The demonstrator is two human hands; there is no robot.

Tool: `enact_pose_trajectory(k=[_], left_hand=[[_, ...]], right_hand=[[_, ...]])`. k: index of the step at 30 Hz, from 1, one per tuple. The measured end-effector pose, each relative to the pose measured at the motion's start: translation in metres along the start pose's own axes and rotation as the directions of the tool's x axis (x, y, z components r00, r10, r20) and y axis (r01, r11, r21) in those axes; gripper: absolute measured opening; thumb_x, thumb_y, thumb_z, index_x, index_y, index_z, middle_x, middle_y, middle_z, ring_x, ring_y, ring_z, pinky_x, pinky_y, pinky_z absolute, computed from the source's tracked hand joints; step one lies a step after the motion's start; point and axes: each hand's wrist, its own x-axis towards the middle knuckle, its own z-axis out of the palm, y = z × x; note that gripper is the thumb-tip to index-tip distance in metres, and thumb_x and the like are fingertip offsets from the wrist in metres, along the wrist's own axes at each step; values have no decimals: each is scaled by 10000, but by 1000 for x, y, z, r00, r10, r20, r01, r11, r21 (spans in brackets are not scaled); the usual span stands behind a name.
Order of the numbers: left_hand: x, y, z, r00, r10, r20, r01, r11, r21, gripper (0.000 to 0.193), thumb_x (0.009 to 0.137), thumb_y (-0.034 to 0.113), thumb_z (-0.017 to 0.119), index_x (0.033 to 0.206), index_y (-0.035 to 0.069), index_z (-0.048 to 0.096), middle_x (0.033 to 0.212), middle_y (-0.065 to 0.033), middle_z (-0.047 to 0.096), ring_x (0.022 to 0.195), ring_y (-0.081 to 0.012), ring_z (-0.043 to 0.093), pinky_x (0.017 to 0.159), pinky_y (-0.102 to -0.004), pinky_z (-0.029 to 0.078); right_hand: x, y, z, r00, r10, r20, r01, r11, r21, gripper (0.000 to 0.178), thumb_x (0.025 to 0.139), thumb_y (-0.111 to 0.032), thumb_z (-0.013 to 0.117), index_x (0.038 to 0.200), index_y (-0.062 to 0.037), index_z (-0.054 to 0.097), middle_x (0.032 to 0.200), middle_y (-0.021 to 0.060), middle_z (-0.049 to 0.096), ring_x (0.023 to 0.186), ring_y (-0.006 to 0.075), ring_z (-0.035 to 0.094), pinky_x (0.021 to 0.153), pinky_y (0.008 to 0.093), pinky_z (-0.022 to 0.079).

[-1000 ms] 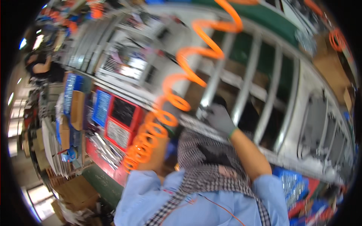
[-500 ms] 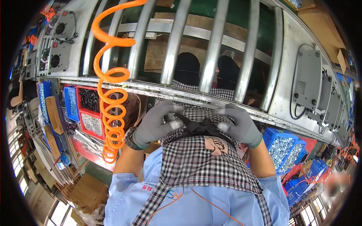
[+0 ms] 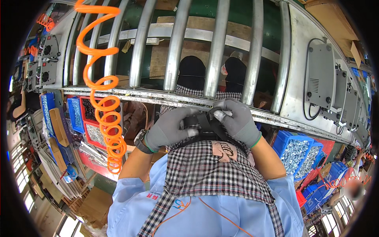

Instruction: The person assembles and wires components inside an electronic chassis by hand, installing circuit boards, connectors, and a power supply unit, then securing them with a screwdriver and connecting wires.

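Observation:
Both my hands wear grey gloves and are in front of my waist, over a black-and-white checked apron (image 3: pixel 197 170). A black fabric strap (image 3: pixel 206 123) lies looped and crossed across the apron's waist. On its left side, my left hand (image 3: pixel 169 128) is closed round the strap, with the thumb below and the fingers above; the fingers are slightly blurred. My right hand (image 3: pixel 238 121) pinches a raised part of the same strap between thumb and fingers. Where the strap crosses itself, the hands partly hide it.
A roller conveyor (image 3: pixel 173 51) runs just beyond my hands. An orange coiled hose (image 3: pixel 104 83) hangs at left. Red bins (image 3: pixel 94 134) of metal parts stand at left, and blue bins (image 3: pixel 294 152) of small hardware at right. A grey metal box (image 3: pixel 320 75) sits at the conveyor's right.
My right hand has moved left and slightly up, lifting part of the strap into a loop. My left hand has shifted slightly to the right. The view has shifted a little.

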Motion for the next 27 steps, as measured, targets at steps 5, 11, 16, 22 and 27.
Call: enact_pose_trajectory(k=[5, 11, 16, 22, 27], left_hand=[[-6, -4, 1, 972, -95, -213, 75, 992, -101, 572, 770, 288, 761, 1224, -9, 578, 874, -71, 604, 667, -122, 519, 630, -267, 467], [3, -9, 5, 708, 77, -703, -43, 997, 66, 447, 800, 117, 746, 1176, -52, 574, 879, -20, 586, 718, -67, 514, 669, -216, 455], [7, -16, 4, 726, -35, -686, -12, 998, -64, 408, 840, 15, 675, 1199, -96, 518, 994, -112, 631, 864, -129, 617, 814, -264, 495], [6, -26, 7, 696, 10, -718, -185, 969, -166, 430, 811, 79, 721, 1181, -60, 550, 1021, -93, 592, 819, -134, 607, 760, -259, 497], [16, -8, 7, 679, -51, -732, -183, 954, -236, 516, 817, 72, 707, 1264, -56, 485, 1252, -160, 505, 939, -171, 638, 820, -272, 519]], right_hand=[[-1, -5, 12, 959, 274, 67, -275, 861, 428, 159, 886, -58, 579, 1016, 30, 605, 920, 123, 668, 847, 187, 653, 768, 319, 520], [19, -9, 8, 930, 367, -37, -275, 756, 594, 218, 916, -99, 582, 1075, 50, 583, 912, 105, 666, 850, 152, 637, 772, 285, 508], [21, -12, -22, 913, 282, 294, -286, 958, -31, 399, 841, -354, 693, 1031, -7, 644, 927, 128, 657, 831, 201, 647, 753, 348, 509], [6, -20, -2, 920, 184, 345, -149, 981, -125, 407, 831, -371, 681, 1035, -20, 651, 919, 157, 650, 834, 281, 639, 769, 382, 493], [18, -19, -1, 906, 254, 339, -271, 963, 1, 342, 864, -292, 669, 1016, 14, 654, 840, 132, 643, 777, 197, 614, 744, 339, 484]])
